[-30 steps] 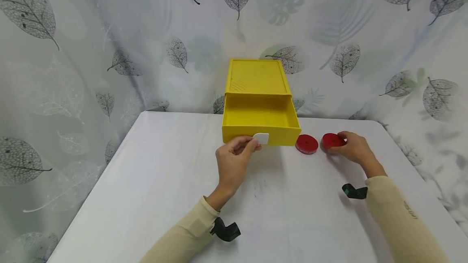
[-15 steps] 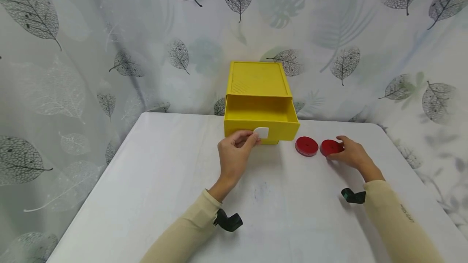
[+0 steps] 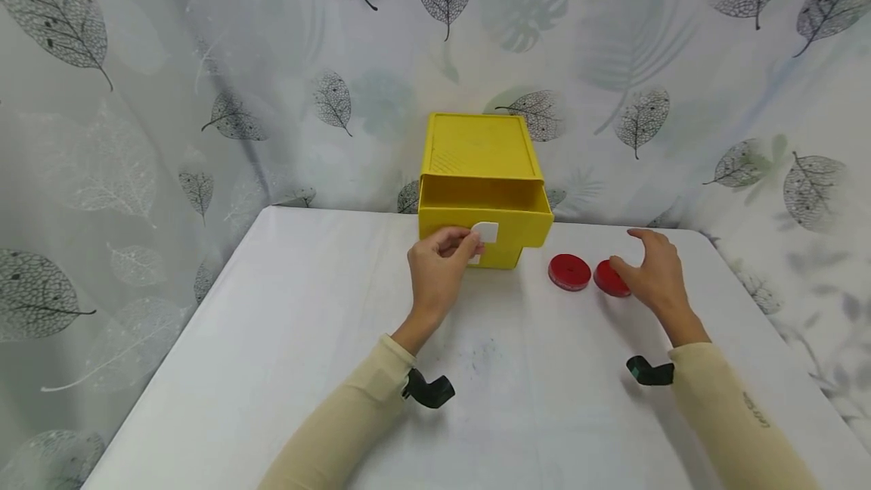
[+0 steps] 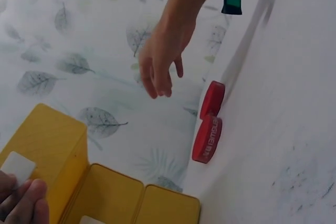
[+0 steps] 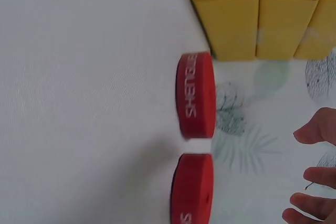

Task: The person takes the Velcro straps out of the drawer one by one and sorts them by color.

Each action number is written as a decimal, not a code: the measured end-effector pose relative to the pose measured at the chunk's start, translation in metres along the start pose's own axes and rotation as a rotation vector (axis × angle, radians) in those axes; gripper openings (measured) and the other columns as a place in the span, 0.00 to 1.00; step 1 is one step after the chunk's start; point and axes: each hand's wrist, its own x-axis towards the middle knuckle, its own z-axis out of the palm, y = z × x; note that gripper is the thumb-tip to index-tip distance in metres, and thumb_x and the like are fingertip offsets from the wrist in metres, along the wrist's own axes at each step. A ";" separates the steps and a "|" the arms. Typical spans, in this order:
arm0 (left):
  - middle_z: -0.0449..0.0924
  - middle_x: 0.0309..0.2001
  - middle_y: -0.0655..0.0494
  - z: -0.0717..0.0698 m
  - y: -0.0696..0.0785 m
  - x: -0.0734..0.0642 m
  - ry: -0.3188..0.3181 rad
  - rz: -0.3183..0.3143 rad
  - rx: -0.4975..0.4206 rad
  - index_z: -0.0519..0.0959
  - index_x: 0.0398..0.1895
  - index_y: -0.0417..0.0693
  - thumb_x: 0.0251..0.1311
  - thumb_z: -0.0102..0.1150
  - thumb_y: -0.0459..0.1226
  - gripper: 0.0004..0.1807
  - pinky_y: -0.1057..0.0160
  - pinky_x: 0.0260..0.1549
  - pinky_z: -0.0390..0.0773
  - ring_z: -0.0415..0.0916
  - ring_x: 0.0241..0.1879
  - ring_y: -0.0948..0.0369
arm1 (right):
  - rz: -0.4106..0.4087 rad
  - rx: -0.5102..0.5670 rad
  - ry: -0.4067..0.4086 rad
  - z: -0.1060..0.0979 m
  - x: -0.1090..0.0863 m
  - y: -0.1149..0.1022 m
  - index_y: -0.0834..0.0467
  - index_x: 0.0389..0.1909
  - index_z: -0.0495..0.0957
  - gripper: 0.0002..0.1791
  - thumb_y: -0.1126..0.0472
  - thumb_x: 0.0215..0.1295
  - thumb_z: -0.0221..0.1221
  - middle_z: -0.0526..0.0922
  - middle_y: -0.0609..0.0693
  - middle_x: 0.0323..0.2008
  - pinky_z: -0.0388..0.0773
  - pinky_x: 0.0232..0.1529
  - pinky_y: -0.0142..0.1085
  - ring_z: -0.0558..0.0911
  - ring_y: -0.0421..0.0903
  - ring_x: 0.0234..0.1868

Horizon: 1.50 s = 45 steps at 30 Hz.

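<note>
My left hand (image 3: 435,278) pinches the white tab (image 3: 485,232) on the front of a yellow drawer (image 3: 527,228). That drawer, the top one, sticks part way out of a small yellow drawer box (image 3: 479,146); what shows of its inside holds nothing. To the right, my right hand (image 3: 658,267) hovers with thumb and fingers spread, overlapping the right-hand red tape roll (image 3: 608,280) in the head view. In the left wrist view that hand hangs apart from both rolls. A second red tape roll (image 3: 569,271), lettered in white, lies flat beside the first.
The white table (image 3: 306,339) carries the box at its back edge. Behind it hangs a leaf-patterned cloth (image 3: 381,36). A lower drawer front with its own white tab (image 3: 474,259) shows under the pulled-out drawer.
My left hand has pushed the drawer back toward the box, so less of it sticks out. My right hand has let go of the right-hand tape roll and lifted off it.
</note>
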 end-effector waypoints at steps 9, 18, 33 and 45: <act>0.89 0.34 0.52 0.004 -0.005 0.013 0.001 -0.007 0.025 0.87 0.40 0.37 0.69 0.69 0.38 0.10 0.57 0.36 0.87 0.89 0.33 0.58 | -0.072 -0.055 0.012 0.001 -0.007 -0.026 0.72 0.69 0.66 0.34 0.64 0.65 0.64 0.60 0.73 0.71 0.62 0.59 0.77 0.58 0.74 0.71; 0.89 0.33 0.50 0.004 -0.008 0.025 -0.011 -0.012 0.002 0.86 0.40 0.36 0.69 0.68 0.36 0.09 0.51 0.37 0.87 0.89 0.33 0.54 | -0.128 -0.107 -0.003 0.005 -0.009 -0.041 0.70 0.70 0.66 0.36 0.66 0.62 0.66 0.59 0.72 0.71 0.58 0.63 0.76 0.58 0.74 0.71; 0.89 0.31 0.51 0.005 -0.013 0.044 -0.020 -0.016 0.075 0.87 0.40 0.35 0.70 0.67 0.34 0.08 0.55 0.35 0.87 0.88 0.31 0.57 | -0.155 -0.105 -0.038 0.007 -0.013 -0.052 0.69 0.70 0.66 0.36 0.65 0.62 0.67 0.58 0.72 0.73 0.56 0.65 0.75 0.58 0.73 0.71; 0.89 0.31 0.52 0.006 -0.014 0.051 -0.016 -0.057 0.112 0.87 0.40 0.35 0.69 0.67 0.34 0.08 0.62 0.35 0.86 0.89 0.31 0.54 | -0.176 -0.109 -0.027 0.011 -0.017 -0.051 0.68 0.70 0.67 0.36 0.64 0.61 0.67 0.58 0.72 0.73 0.56 0.65 0.74 0.58 0.74 0.71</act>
